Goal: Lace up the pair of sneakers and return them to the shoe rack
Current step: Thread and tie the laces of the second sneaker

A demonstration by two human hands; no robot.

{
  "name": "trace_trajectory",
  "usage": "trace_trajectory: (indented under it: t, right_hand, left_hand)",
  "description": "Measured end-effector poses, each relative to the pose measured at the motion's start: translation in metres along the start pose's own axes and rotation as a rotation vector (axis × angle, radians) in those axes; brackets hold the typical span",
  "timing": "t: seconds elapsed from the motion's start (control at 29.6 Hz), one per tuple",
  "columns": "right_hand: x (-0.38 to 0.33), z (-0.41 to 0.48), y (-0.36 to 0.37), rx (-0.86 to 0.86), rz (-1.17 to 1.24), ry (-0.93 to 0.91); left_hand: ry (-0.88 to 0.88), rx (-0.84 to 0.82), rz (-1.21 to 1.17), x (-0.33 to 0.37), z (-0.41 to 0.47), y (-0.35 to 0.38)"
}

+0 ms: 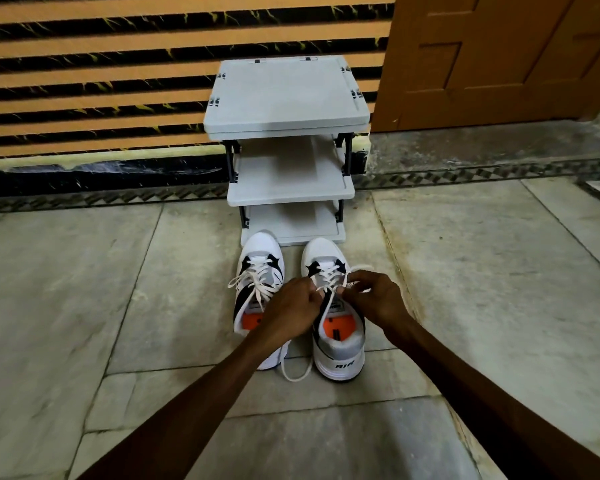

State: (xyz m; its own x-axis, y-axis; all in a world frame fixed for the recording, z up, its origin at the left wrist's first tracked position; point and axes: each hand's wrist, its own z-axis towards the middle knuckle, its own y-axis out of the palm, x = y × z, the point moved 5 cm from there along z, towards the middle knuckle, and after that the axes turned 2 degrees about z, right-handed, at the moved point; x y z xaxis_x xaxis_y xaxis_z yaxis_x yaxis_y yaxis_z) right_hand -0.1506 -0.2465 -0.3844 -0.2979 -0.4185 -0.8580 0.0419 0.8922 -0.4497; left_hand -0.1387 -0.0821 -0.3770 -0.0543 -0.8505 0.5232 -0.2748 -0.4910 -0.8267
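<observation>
Two white sneakers with black accents and orange insoles stand side by side on the stone floor, toes toward a grey three-tier shoe rack (286, 95). The left sneaker (257, 258) has its white laces crossed and loose ends spread out. Over the right sneaker (340, 351), my left hand (288, 311) pinches one white lace (326, 271) near the top eyelets, and my right hand (378, 299) pinches the other lace end. A loose lace loop (293, 374) lies on the floor between the heels.
The rack's shelves hold nothing. Behind it runs a wall (101, 81) with orange and black stripes, and a brown wooden door (499, 57) stands at the right. Grey stone floor tiles (84, 306) extend on both sides of the sneakers.
</observation>
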Motion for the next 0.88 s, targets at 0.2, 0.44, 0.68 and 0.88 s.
trace_trajectory:
  t: [0.2,0.44,0.68,0.88]
  right_hand:
    - [-0.012,0.002,0.005,-0.026,0.139,-0.081]
    - [-0.048,0.005,0.009,-0.175,-0.245,-0.280]
    - [-0.058,0.007,-0.005,-0.136,-0.059,-0.220]
    - [-0.078,0.005,-0.013,-0.127,0.108,-0.242]
  left_hand:
    - [-0.119,-0.092,-0.502,0.007,0.003,-0.015]
    - [0.093,0.040,-0.446,0.034,0.013,-0.067]
    - [0.166,0.109,-0.409,0.041,0.018,-0.097]
    - [0.201,0.107,-0.392,0.050,0.020,-0.102]
